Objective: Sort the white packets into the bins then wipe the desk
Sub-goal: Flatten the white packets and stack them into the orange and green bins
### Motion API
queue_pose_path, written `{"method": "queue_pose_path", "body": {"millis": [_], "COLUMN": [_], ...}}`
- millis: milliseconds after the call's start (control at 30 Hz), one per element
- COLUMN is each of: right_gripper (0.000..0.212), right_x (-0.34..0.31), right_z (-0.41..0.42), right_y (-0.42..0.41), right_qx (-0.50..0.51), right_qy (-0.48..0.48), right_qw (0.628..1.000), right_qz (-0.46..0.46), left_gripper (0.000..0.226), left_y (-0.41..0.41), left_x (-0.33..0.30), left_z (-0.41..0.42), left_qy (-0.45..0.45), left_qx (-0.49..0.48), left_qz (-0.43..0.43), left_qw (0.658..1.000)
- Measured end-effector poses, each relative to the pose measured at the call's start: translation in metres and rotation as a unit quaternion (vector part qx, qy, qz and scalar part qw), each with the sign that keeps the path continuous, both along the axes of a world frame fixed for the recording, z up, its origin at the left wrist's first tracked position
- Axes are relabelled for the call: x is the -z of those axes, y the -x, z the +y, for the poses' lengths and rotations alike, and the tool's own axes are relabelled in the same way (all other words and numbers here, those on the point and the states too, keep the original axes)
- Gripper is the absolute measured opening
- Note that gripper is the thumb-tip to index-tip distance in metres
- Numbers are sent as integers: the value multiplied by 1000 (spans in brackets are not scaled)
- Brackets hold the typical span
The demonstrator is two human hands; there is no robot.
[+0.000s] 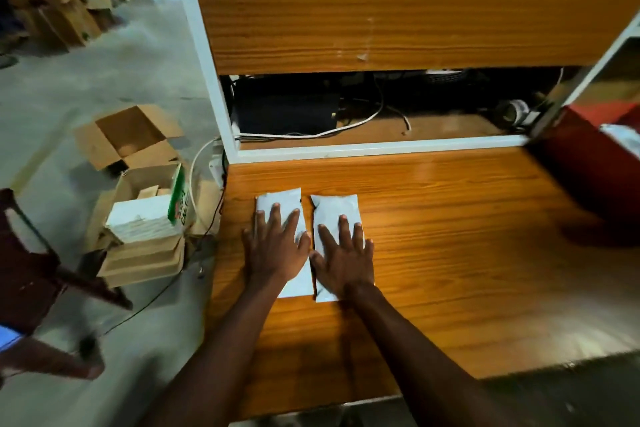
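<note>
Two white packets lie side by side near the left edge of the wooden desk (450, 253). My left hand (275, 246) rests flat, fingers spread, on the left packet (278, 199). My right hand (343, 256) lies flat in the same way on the right packet (334, 206). Neither hand grips anything; both press down with open palms. A red bin (588, 163) stands at the desk's right edge with something white (623, 139) inside it. The lower halves of both packets are hidden under my hands and wrists.
A shelf unit (381, 28) rises behind the desk, with a dark box (287, 109), cables and a tape roll (516, 111) in its low opening. Left of the desk on the floor stand open cardboard boxes (128, 135), a stack of cartons (145, 236) and a dark chair (27, 270).
</note>
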State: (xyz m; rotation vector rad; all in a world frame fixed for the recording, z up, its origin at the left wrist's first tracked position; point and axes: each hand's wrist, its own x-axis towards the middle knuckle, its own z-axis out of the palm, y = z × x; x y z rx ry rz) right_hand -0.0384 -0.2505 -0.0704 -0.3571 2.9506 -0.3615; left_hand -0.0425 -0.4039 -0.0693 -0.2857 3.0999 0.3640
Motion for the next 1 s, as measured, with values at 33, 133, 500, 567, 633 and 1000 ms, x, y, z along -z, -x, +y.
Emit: {"method": "queue_pose_path", "body": {"millis": [33,133,500,567,633,1000], "right_gripper": [73,75,55,51,50,45], "right_x": [3,3,-16,-16,-19,-10], "right_z": [-3,-6,66,89,113,273], "right_y": [-3,-9,-55,-73,-92,-207], "right_qx": [4,33,164,198,248,494], "right_qy": [2,43,166,170,171,156], "right_qw": [1000,998,962,951,937,819], "right_qz": [-3,26,141,167,176,246], "left_gripper": [64,60,51,50,50,50], "left_y": [-2,-9,-28,-35,-40,-111], "left_x": [6,17,-10,-13,-14,-20], "left_z": [-2,-4,59,85,114,321], "left_qy": [2,2,-93,-105,-106,-163], "left_qx": [7,33,143,186,236,467], "left_qz": [-15,-4,167,168,157,110], "left_qw": [1000,999,971,962,953,862]}}
